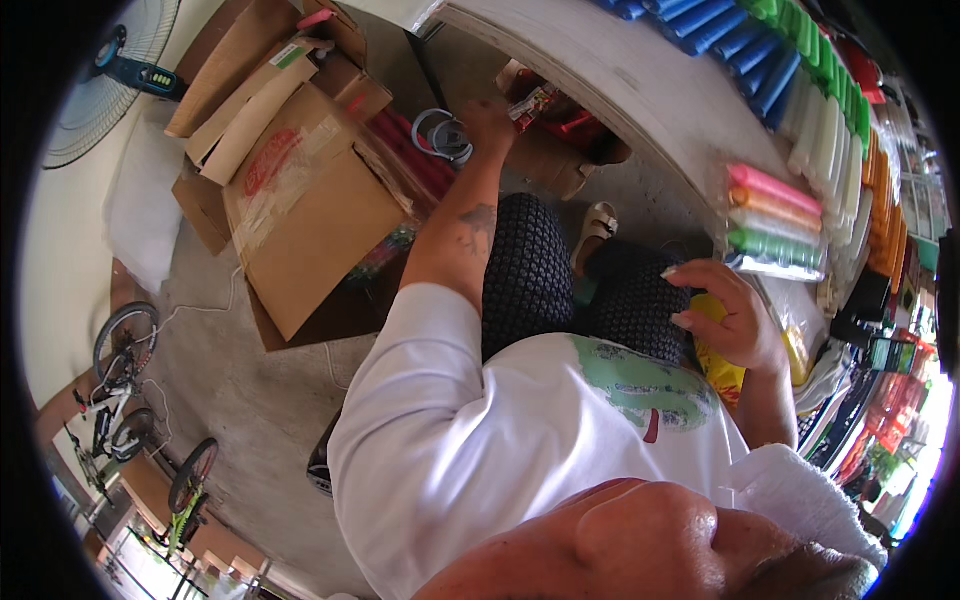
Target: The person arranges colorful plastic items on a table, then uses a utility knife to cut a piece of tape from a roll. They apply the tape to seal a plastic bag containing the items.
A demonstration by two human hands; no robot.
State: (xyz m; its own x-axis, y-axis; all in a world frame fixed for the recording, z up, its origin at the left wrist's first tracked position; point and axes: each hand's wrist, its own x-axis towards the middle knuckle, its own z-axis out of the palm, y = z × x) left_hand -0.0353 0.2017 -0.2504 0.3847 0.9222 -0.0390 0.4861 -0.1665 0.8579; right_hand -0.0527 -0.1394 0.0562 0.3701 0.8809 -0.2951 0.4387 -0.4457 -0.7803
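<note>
Left hand (487,125) placed beside shiny packet (532,106), right of carton (320,215); grip unclear. Right hand (735,312) empty, fingers parted. Packet judged light, slippery; edge best pinched.

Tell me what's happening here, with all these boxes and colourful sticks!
A person in a white shirt has their left hand down beside a shiny packet at a smaller cardboard box; I can't tell if the hand is gripping anything. Their right hand is open and empty, near a yellow bag. A big cardboard box stands to the left, and rows of coloured sticks lie on the table.
</note>
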